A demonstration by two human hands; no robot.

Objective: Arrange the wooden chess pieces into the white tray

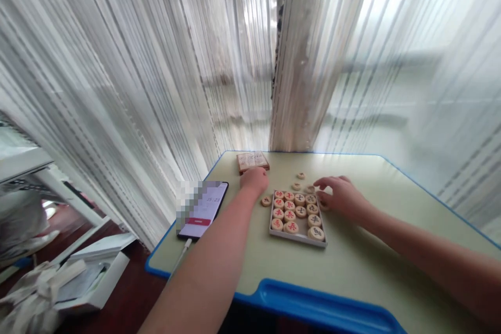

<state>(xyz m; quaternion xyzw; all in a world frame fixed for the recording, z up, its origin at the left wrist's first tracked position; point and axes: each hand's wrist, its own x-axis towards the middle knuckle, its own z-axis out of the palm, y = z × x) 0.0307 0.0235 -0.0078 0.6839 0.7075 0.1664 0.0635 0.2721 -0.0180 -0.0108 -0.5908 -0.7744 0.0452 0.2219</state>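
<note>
A flat white box (297, 237) lies in the middle of the table and holds several round wooden chess discs with red and dark marks. My left hand (255, 178) rests knuckles up, fingers curled under, just left of the box, next to one loose disc (266, 200). At the box's right rim, my right hand (341, 195) lies with fingers bent and pinched near a loose disc (310, 189). Two more loose discs (300, 176) lie beyond the box. What the fingers grip, if anything, is hidden.
A folded wooden board (252, 160) sits at the table's far edge. A phone (204, 210) with a lit screen and a white cable lies at the left edge. The pale green table (352, 271) has a blue rim. Curtains hang behind; boxes and papers (78, 276) clutter the floor at left.
</note>
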